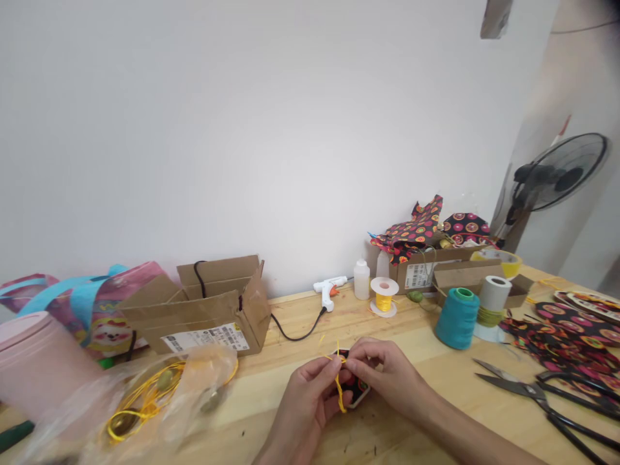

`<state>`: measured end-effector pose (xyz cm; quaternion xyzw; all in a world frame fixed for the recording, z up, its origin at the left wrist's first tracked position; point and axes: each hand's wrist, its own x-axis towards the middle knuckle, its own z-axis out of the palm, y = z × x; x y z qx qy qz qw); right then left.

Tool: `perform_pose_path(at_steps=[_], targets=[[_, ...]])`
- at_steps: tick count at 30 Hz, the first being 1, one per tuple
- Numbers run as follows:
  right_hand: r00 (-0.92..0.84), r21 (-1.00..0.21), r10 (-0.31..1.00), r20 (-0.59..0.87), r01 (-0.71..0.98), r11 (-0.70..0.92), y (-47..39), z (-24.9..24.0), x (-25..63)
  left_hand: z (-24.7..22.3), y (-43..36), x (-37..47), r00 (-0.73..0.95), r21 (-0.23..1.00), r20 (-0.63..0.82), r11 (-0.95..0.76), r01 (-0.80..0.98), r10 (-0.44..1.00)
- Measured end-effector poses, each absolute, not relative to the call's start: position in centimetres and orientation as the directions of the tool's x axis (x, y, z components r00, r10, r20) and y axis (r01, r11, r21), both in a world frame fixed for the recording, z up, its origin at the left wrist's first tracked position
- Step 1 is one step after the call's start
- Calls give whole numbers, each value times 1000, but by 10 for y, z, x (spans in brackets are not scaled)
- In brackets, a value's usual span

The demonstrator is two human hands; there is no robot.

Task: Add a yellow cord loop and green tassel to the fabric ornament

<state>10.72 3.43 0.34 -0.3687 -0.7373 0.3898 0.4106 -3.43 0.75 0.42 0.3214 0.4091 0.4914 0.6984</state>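
Observation:
Close together over the wooden table, my left hand (pixel 314 386) and my right hand (pixel 382 367) both pinch a yellow cord (pixel 340 392). Short cord ends stick up above the fingertips, and a thicker strand hangs down in front of the left fingers. Behind and below the fingers is a small dark patterned piece with a pale rim (pixel 359 387), partly hidden by both hands. Whether the cord is fastened to this piece I cannot tell. Beyond the hands stands a white spool of yellow cord (pixel 384 302).
Black-handled scissors (pixel 533 391) lie open at right, near patterned fabric scraps (pixel 566 336). A teal thread cone (pixel 458 320) stands behind them. A white glue gun (pixel 329 290) is by the wall. At left are a cardboard box (pixel 208 310) and a plastic bag with yellow cord (pixel 159 400).

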Motion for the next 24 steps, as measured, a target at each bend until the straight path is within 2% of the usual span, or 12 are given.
perform_pose_path(at_steps=[3, 6, 11, 14, 17, 24], targets=[[-393, -795, 824, 407, 291, 532, 34, 4, 110, 6, 7, -35, 153, 792, -322, 355, -496, 934], [-395, -681, 769, 503, 366, 634, 35, 4, 113, 6, 8, -36, 124, 814, -317, 337, -474, 940], [-374, -481, 620, 690, 403, 779, 32, 5, 115, 2, 8, -36, 114, 909, -220, 246, -338, 969], [-400, -418, 570, 718, 406, 812, 31, 7, 116, 0, 10, -35, 110, 963, -154, 174, -205, 982], [-448, -432, 578, 682, 392, 813, 32, 7, 116, 1, 12, -33, 98, 987, -101, 112, -114, 990], [-406, -598, 710, 575, 384, 704, 35, 4, 116, 7, 10, -31, 126, 1000, -20, 22, -8, 992]])
